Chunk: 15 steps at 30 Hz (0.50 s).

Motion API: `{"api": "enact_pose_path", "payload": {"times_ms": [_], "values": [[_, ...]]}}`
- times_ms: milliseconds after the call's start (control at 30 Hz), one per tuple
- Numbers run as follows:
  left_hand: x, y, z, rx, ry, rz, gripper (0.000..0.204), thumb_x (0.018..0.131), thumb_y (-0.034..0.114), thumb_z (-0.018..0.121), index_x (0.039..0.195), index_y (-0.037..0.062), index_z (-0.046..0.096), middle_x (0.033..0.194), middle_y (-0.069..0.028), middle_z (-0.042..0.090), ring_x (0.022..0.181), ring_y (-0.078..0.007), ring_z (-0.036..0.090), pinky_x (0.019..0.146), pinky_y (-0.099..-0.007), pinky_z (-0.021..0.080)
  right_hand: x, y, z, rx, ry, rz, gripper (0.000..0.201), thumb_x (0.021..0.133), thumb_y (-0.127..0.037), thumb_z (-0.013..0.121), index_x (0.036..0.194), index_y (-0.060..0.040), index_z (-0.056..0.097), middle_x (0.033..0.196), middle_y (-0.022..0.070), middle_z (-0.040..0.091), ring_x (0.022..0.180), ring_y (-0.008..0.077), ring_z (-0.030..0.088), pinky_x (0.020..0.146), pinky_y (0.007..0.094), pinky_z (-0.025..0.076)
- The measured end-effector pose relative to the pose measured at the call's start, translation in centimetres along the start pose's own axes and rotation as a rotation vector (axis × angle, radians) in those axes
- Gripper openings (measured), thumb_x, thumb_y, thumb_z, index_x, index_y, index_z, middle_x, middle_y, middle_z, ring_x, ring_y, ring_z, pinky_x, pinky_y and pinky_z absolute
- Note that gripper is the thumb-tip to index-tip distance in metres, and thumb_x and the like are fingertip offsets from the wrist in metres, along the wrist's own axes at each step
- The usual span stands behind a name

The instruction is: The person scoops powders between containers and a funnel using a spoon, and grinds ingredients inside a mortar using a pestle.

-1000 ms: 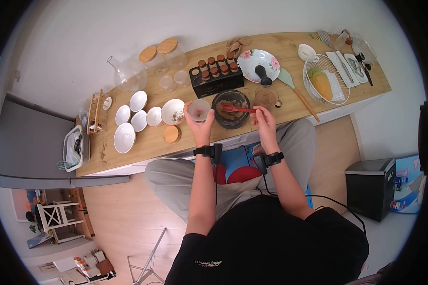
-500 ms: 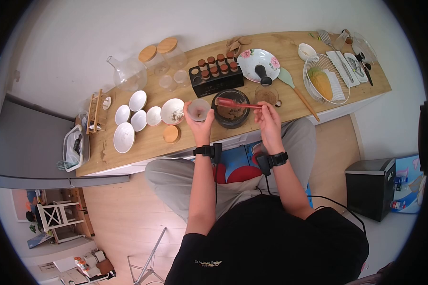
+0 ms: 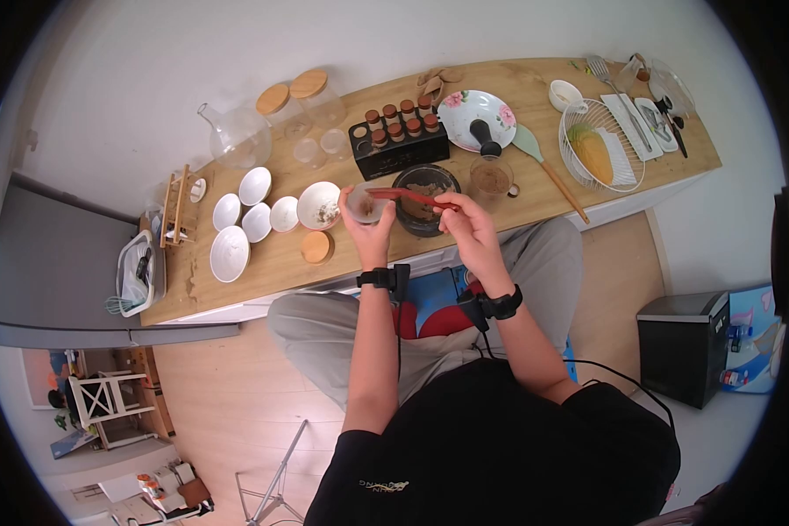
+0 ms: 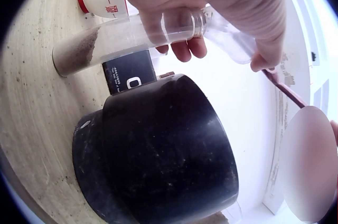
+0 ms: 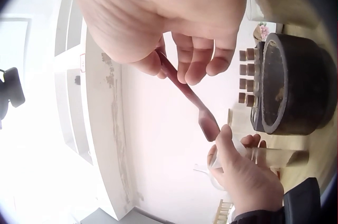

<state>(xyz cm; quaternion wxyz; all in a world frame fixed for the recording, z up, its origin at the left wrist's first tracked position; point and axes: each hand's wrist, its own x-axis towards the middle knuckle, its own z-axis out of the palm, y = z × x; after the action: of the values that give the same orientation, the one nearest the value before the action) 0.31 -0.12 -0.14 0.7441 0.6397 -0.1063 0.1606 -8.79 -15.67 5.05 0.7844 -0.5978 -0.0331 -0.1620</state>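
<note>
My left hand (image 3: 375,244) grips a clear funnel (image 4: 229,36) at the mouth of a clear tube (image 4: 113,36); brown powder fills the tube's lower end on the tabletop. Between thumb and fingers, my right hand (image 3: 480,241) pinches a red scoop (image 3: 422,199). The scoop's head is over the funnel's rim, beside my left thumb in the right wrist view; what it carries cannot be told. A black mortar-like bowl (image 5: 303,84) with brown matter inside stands just right of my left hand, under the scoop's handle in the head view.
White bowls (image 3: 230,254) and a round wooden lid (image 3: 316,248) lie to the left. Behind the black bowl stands a black rack (image 3: 401,158) of cork-topped vials. A glass cup (image 3: 491,178), a spatula (image 3: 552,175) and a wire basket (image 3: 627,180) are to the right.
My right hand has moved left, carrying the scoop from inside the black bowl, up above it, and over to the funnel. My left hand has stayed in place, holding the funnel.
</note>
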Motion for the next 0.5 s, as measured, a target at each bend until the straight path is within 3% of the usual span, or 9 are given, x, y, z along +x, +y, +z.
{"api": "enact_pose_path", "payload": {"times_ms": [233,400,500], "values": [[-0.1,-0.3,-0.2,0.050,0.005,-0.014,0.070,0.074,0.004,0.076,0.133,0.0068,0.038,0.116,-0.0091,0.047,0.099,-0.0204,0.055,0.087,-0.0336,0.046,0.4,-0.4,-1.4,0.049,0.076,-0.034,0.024,0.100,-0.012,0.053,0.120,-0.0005,0.057,0.099,0.0039,0.062,0.080,0.0075,0.053,0.074,0.0211,0.045],[0.0,-0.6,-0.3,0.058,0.009,-0.013,0.071,0.073,0.005,0.076,0.133,0.0069,0.038,0.114,-0.0088,0.047,0.098,-0.0201,0.054,0.087,-0.0336,0.046,0.9,0.0,-3.0,0.025,0.322,0.052,0.020,0.098,-0.016,0.058,0.112,-0.0028,0.062,0.089,0.0007,0.062,0.076,0.0060,0.053,0.070,0.0198,0.044],[0.0,-0.6,-0.3,0.061,0.006,-0.001,0.071,0.073,0.005,0.077,0.133,0.0069,0.038,0.114,-0.0087,0.047,0.097,-0.0200,0.054,0.086,-0.0336,0.045,1.2,0.1,-3.8,-0.091,0.351,0.031,0.019,0.097,-0.017,0.060,0.109,-0.0017,0.063,0.087,-0.0007,0.061,0.076,0.0049,0.053,0.067,0.0195,0.043]]}}
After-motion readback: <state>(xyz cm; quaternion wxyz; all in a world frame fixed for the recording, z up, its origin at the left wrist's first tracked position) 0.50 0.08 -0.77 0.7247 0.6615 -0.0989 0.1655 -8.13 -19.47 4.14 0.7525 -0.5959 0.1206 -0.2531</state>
